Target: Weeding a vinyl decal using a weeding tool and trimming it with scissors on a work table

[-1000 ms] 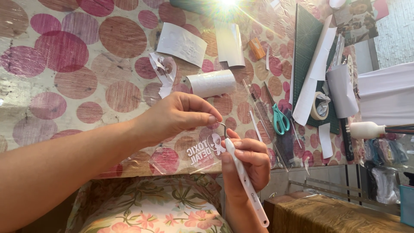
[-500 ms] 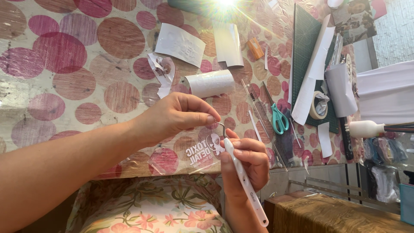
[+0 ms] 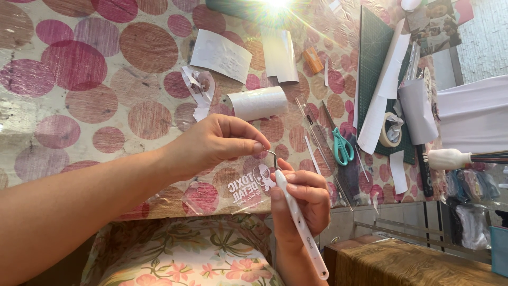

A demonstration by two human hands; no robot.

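Barely anything's shifted vs a sec ago: both hands sit in the same spot at the worktop [image 3: 69, 106] edge, left fingers maybe a touch tighter. Left hand [image 3: 214, 145] is pinched together, thumb + forefinger closed right at the bent metal tip of the weeding tool [image 3: 299, 225] (whatever's in the pinch is too small to see). Right hand [image 3: 301, 204] is clamped round the tool's white handle, hook up, handle slanting down toward the person. Just under the hands, a clear film sheet w/ white lettering [image 3: 238, 188] lies on the worktop edge. Further back: white vinyl roll [image 3: 259, 102]; teal scissors [image 3: 343, 147] to the right; tape roll [image 3: 390, 130] on the green cutting mat [image 3: 374, 47].
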